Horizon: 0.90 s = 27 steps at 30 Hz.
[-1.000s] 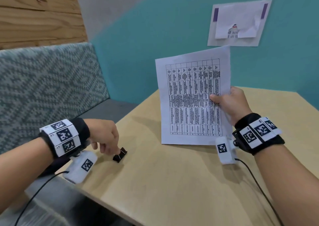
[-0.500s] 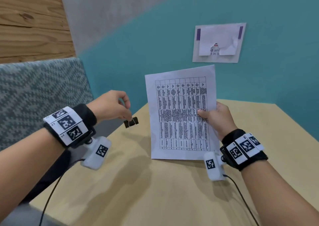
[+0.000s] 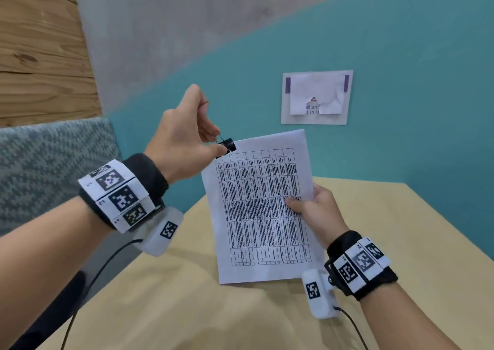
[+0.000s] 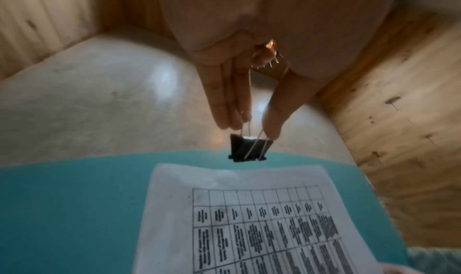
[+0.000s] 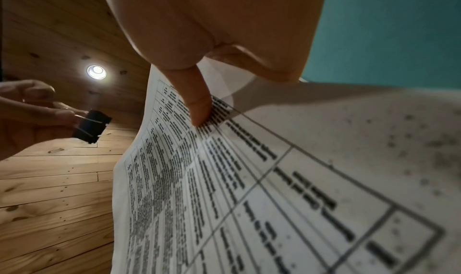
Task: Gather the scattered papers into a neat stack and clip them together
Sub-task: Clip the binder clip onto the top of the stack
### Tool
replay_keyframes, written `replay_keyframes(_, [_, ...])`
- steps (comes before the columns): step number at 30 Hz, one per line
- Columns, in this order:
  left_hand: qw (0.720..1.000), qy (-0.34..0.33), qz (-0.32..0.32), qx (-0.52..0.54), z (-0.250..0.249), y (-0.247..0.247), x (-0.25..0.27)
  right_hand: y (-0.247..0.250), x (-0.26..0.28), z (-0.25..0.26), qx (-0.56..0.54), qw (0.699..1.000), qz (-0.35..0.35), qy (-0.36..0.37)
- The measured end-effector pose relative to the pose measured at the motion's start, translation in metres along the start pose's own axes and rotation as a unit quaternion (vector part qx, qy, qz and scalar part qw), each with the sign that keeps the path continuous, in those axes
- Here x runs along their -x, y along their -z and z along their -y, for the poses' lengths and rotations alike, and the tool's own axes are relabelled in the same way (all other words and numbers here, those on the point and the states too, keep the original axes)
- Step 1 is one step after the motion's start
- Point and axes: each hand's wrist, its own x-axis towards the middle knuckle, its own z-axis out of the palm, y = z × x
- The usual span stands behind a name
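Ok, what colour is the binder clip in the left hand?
Black binder clip with silvery wire handles, pinched by the left hand; clearest in the left wrist view.

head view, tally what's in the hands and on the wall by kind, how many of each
binder clip: 1, pinched by the left hand
stack of papers: 1, held by the right hand; sheet count cannot be told
wall notice: 1
total: 3

The words in the table on the papers (image 3: 263, 210) are too blurry to read. I can't tell how many sheets there are. The right hand (image 3: 319, 213) hides its fingers behind them. The torn notice (image 3: 316, 97) on the wall shows only bits of words.
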Motion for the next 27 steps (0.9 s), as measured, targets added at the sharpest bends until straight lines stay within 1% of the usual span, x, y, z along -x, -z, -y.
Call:
replay_keyframes(2, [0.998,-0.054,0.004,-0.033,-0.001,-0.003,-0.002,-0.001,0.002,0.002,0.007,1.000,0.006,0.011])
replay_keyframes(5, [0.991,-0.115,0.011,-0.064,0.000,-0.004,-0.005,-0.003,0.004,0.006,0.016,0.999,0.016,0.028])
replay_keyframes(8, [0.985,-0.146,0.010,-0.088,0.001,-0.004,-0.009,-0.004,0.006,0.008,0.025,0.998,0.020,0.049])
replay_keyframes(14, [0.981,-0.156,0.011,-0.118,0.005,0.000,-0.020,-0.004,0.009,0.011,0.051,0.995,0.031,0.078])
replay_keyframes(20, [0.980,-0.148,0.032,-0.127,0.004,0.002,-0.028,-0.004,0.009,0.009,0.056,0.994,0.031,0.087])
replay_keyframes(24, [0.984,-0.145,0.043,-0.099,-0.007,0.003,-0.034,-0.004,0.008,0.009,0.055,0.993,0.039,0.092])
replay_keyframes(27, [0.986,-0.141,0.063,-0.068,-0.019,0.003,-0.039,-0.005,0.007,0.009,0.058,0.993,0.042,0.096])
